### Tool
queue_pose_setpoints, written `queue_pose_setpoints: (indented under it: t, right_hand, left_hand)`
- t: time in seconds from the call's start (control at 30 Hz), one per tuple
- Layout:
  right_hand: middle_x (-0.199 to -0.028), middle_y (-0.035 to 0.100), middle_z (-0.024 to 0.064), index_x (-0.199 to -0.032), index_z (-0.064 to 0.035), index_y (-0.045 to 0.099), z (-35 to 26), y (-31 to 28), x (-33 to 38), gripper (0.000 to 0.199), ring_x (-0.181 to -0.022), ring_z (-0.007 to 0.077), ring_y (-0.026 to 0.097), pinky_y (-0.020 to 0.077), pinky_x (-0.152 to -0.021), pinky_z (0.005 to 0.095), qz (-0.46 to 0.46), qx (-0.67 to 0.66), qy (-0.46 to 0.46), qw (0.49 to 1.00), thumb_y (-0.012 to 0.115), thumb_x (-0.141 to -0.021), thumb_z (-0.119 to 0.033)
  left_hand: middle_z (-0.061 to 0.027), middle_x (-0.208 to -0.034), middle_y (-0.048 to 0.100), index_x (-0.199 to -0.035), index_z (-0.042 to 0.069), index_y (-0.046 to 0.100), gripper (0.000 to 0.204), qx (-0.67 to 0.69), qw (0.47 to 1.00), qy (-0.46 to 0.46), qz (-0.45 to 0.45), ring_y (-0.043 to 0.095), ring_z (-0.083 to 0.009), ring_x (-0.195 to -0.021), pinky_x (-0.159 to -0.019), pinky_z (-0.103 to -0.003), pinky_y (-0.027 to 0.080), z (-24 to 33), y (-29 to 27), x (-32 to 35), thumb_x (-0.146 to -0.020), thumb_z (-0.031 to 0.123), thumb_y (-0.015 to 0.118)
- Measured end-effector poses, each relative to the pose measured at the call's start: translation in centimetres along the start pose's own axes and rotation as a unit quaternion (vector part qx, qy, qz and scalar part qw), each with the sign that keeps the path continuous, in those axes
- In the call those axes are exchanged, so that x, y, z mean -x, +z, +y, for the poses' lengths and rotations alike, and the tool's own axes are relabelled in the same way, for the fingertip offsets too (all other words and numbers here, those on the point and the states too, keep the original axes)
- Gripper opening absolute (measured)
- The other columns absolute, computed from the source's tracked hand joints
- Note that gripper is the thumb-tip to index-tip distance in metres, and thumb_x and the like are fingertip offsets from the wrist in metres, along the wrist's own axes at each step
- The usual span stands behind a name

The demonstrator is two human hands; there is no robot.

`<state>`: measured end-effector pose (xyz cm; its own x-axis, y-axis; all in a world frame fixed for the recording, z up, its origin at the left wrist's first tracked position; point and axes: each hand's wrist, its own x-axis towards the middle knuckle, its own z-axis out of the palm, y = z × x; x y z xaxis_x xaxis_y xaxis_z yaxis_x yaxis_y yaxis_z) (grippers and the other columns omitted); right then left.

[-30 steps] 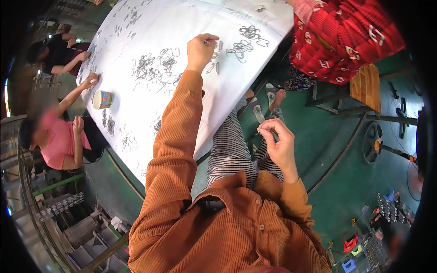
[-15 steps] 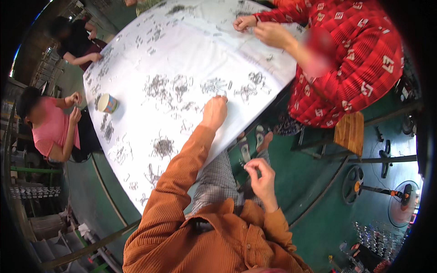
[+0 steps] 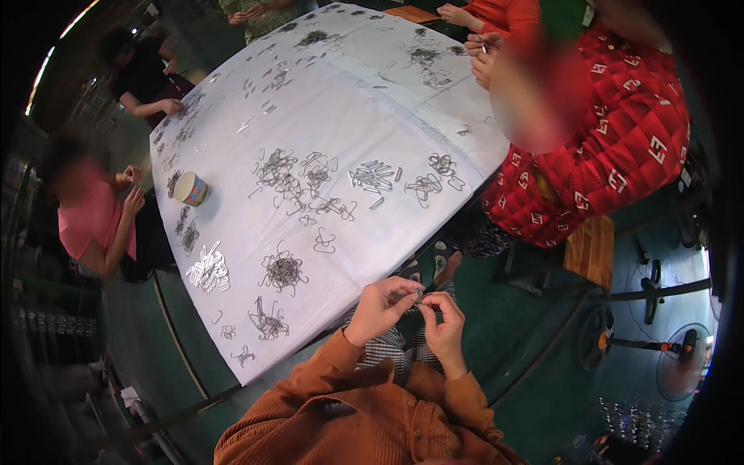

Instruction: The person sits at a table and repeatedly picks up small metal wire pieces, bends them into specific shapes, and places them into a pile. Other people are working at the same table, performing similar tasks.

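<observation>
Fingertips of left hand [image 3: 377, 308] and right hand [image 3: 444, 319] pinch small metal piece [image 3: 418, 295].

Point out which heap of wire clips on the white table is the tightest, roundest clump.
The dense round clump near the table's near edge, just right of the fanned bundle of straight silver pieces. The other heaps are loose, flat tangles; this one is balled up.

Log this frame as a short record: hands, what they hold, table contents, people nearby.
left hand: pinching a small metal wire piece with its fingers
right hand: meets the left on the same piece
table: white cloth-covered table, scattered heaps of bent wire clips, a small paper cup
nearby: person in red patterned top; person in pink shirt
</observation>
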<state>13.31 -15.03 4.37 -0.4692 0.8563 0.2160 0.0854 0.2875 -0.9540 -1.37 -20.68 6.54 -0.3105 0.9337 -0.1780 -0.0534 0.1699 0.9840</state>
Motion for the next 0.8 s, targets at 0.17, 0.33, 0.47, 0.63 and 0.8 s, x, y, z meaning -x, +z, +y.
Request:
queue_pose_setpoints:
  t: [0.17,0.33,0.47,0.63,0.8]
  right_hand:
    - [-0.086,0.061,0.0094,-0.088,0.0013,0.058,0.0,0.0,0.1,0.007,-0.073,0.0182,0.061,0.0485,-0.067,0.0284,-0.014,0.010,0.000,1.000,0.063,-0.084,0.004]
    - [-0.085,0.060,0.0100,-0.087,0.0013,0.058,0.2,0.4,0.5,0.006,-0.073,0.0191,0.060,0.0483,-0.066,0.0294,-0.016,0.000,0.019,1.000,0.062,-0.083,0.005]
    - [-0.085,0.060,0.0107,-0.086,0.0018,0.057,0.5,0.4,0.4,0.006,-0.073,0.0207,0.060,0.0476,-0.066,0.0304,-0.023,0.018,0.005,1.000,0.062,-0.083,0.005]
    - [-0.090,0.063,0.0108,-0.092,0.0015,0.061,0.6,-1.1,0.6,0.009,-0.079,0.0211,0.063,0.0502,-0.071,0.0300,-0.037,0.050,-0.004,0.998,0.063,-0.083,0.003]
    - [-0.087,0.062,0.0071,-0.093,0.0017,0.062,1.0,-1.9,-1.1,0.005,-0.077,0.0135,0.059,0.0479,-0.070,0.0250,0.016,0.038,0.014,0.999,0.061,-0.088,0.001]
  left_hand:
    - [-0.0080,-0.097,0.069,-0.105,-0.003,0.068,0.019,-0.038,0.998,0.042,0.018,0.064,-0.0112,-0.087,-0.073,-0.025,0.053,0.4,0.1,0.3,-0.087,0.002,0.064]
    - [-0.0090,-0.097,0.069,-0.104,-0.002,0.068,0.019,-0.039,0.998,0.038,0.017,0.065,-0.0126,-0.087,-0.073,-0.026,0.053,0.9,0.2,0.9,-0.087,0.000,0.063]
    - [-0.0105,-0.093,0.068,-0.099,0.001,0.068,0.016,-0.132,0.982,0.135,0.022,0.064,-0.0195,-0.084,-0.070,-0.028,0.052,0.8,0.2,1.3,-0.084,-0.002,0.063]
    - [-0.0070,-0.090,0.067,-0.092,0.005,0.068,0.015,-0.176,0.960,0.218,0.024,0.060,-0.0252,-0.085,-0.078,-0.034,0.048,-1.4,0.4,0.8,-0.079,-0.001,0.068]
    - [-0.0042,-0.089,0.066,-0.092,0.008,0.069,0.017,-0.231,0.933,0.272,0.040,0.059,-0.0259,-0.086,-0.078,-0.035,0.048,-3.9,-0.6,0.3,-0.076,0.002,0.071]
